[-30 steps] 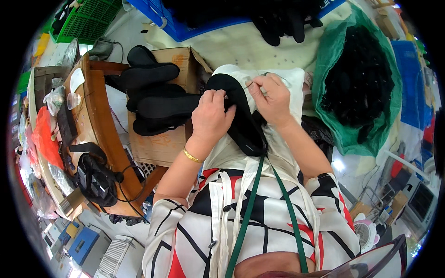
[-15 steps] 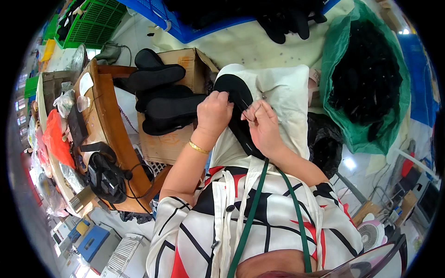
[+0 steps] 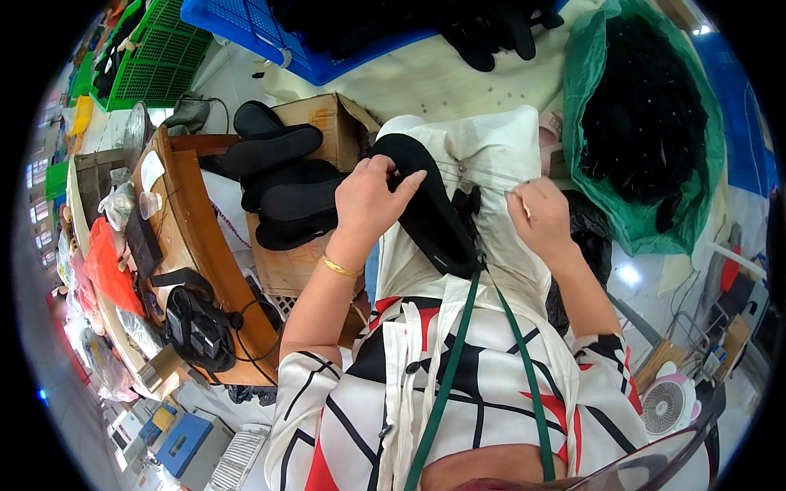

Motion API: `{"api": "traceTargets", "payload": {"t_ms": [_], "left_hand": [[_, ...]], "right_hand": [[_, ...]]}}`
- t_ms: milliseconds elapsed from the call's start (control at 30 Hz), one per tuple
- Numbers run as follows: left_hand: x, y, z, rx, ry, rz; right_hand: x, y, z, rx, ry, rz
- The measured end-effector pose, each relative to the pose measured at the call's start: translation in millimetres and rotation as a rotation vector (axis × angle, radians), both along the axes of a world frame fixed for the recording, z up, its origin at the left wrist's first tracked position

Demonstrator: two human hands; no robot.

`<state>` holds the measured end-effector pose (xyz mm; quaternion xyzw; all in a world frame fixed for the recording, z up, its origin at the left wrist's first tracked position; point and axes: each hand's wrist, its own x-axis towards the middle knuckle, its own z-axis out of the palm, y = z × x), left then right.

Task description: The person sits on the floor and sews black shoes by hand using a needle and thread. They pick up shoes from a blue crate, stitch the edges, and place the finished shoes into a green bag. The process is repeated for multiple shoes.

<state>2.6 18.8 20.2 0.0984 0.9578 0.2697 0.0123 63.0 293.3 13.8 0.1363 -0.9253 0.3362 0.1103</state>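
A black cloth shoe [image 3: 434, 217] lies slantwise over the white apron cloth [image 3: 516, 135] on my lap, its rounded end away from me. My left hand [image 3: 368, 200] grips the shoe's left edge near that far end, thumb on top. Off to the right, my right hand [image 3: 540, 217] is closed in a pinch on a thin thread [image 3: 491, 173]. That thread runs taut from the far part of the shoe to my fingers. Any needle is too small to make out. Green lanyard straps [image 3: 450, 352] run down to a small dark object beside the shoe's near end.
More black shoes [image 3: 299, 200] are heaped on a cardboard box [image 3: 327, 123] at left, beside a wooden table [image 3: 196, 237] with bags and a black headset. A green sack [image 3: 577, 147] of black pieces stands at right. A blue crate [image 3: 315, 69] of black items sits at the far side.
My right hand has moved away from the shoe to the right, drawing the thread out straight. My left hand stays on the shoe, its thumb now stretched across the top.
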Motion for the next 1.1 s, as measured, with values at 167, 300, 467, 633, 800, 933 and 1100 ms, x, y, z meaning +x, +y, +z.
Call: {"api": "traceTargets", "payload": {"t_ms": [167, 300, 467, 633, 800, 933, 1100], "left_hand": [[-6.4, 4.8, -6.7, -0.162, 0.023, -0.007], [-8.5, 5.3, -2.6, -0.114, 0.047, -0.008], [-10.0, 8.9, 2.4, -0.214, 0.156, -0.033], [-13.1, 2.5, -9.7, -0.017, -0.071, 0.082], [-12.5, -6.8, -13.3, 0.436, -0.473, 0.335], [-9.6, -10.6, -14.9, 0.714, -0.612, 0.459], [-9.2, -14.0, -17.5, 0.742, -0.626, 0.457]], "right_hand": [[25.1, 30.1, -9.5, -0.041, -0.308, -0.04], [2.2, 62.6, -1.5, -0.697, -0.597, -0.38], [-5.6, 64.1, -7.1, -0.889, -0.461, -0.362], [-12.2, -12.2, -11.5, -1.047, -0.719, -0.161], [-35.9, -78.0, 1.2, -0.908, -0.848, 0.049], [-44.1, -101.5, -19.0, -0.553, -0.692, 0.113], [-47.3, -107.3, -22.7, -0.429, -0.655, 0.139]]}}
